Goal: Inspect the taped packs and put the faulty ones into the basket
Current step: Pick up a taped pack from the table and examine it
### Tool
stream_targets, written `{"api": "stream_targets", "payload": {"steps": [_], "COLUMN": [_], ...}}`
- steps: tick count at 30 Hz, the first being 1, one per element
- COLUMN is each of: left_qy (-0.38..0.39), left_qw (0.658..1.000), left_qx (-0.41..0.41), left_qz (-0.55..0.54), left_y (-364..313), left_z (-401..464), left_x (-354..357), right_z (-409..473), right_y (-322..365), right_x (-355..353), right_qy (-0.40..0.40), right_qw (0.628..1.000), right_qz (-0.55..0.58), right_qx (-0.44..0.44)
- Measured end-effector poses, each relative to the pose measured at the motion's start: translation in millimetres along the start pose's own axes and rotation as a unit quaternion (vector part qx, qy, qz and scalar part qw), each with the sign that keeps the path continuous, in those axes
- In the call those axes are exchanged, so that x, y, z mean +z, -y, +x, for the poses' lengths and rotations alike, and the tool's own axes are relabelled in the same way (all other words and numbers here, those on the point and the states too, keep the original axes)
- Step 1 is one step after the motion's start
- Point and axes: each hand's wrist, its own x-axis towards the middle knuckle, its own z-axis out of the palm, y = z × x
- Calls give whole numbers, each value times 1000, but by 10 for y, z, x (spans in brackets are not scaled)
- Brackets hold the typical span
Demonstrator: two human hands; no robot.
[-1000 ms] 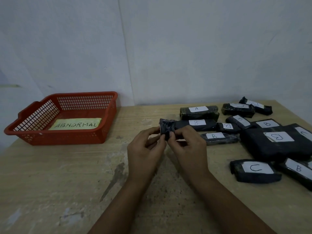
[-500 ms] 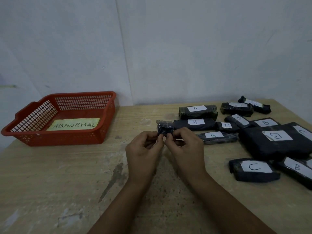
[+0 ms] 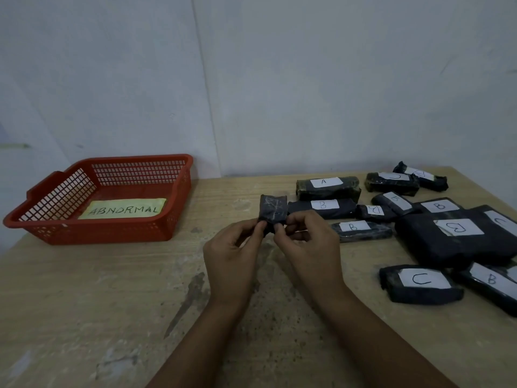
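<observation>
being pinched at its lower end by the left hand and the right hand, a small black taped pack is being held upright, right of the red basket, just beside the labelled packs.

glossy black-taped pack, red plastic mesh basket, scuffed wooden table

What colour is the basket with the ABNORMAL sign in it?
The basket is red, with mesh walls. The head view shows it best.
</observation>
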Motion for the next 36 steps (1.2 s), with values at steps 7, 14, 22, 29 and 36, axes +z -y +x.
{"api": "stream_targets", "payload": {"steps": [7, 14, 22, 29, 36], "left_qy": [8, -14, 17, 23, 37], "left_qw": [999, 990, 992, 994, 997], "left_qx": [-14, -107, -95, -82, -58], "left_qz": [-30, -85, -77, -71, -45], "left_y": [-55, -84, -23, -9, -20], "left_z": [-24, 19, 31, 2, -14], "left_x": [14, 1, 20, 36, 27], "right_z": [14, 21, 20, 29, 38], "right_y": [13, 28, -22, -38, 2], "right_x": [-21, 1, 2, -7, -32], "right_qy": [-12, 21, 2, -3, -47], "right_qw": [1000, 999, 994, 994, 988], "right_qz": [3, 27, 66, 61, 108], "right_qx": [-8, 7, 86, 96, 103]}}
